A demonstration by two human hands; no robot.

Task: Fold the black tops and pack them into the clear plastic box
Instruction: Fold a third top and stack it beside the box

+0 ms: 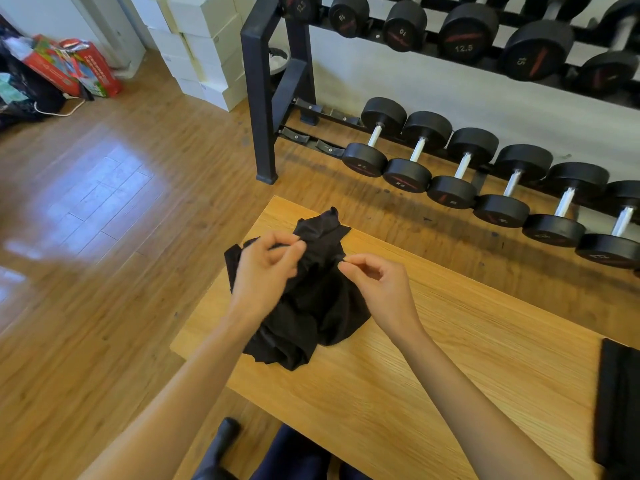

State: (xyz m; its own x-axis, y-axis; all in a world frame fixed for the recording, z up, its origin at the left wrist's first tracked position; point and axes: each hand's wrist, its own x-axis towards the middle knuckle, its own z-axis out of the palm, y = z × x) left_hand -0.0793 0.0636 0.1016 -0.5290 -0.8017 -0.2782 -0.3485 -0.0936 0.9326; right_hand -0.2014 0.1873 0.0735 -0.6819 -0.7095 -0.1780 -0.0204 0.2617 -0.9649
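Both bare forearms reach forward from the bottom edge, converging over the black top (318, 299). Left hand (263, 271) sits above the top's left part, back of hand up, fingers curled, thumb and fingertips pinching fabric near its upper edge. Right hand (377, 289) over the top's right side, fingers curled inward, thumb and index pinching a bit of cloth at the top's right-centre

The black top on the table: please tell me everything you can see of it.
The black top is thin, slightly shiny fabric, crumpled in an unfolded heap near the far left corner of the wooden table. One edge sticks up at the back. The left hand pinches its upper fabric; the right hand pinches an edge beside it.
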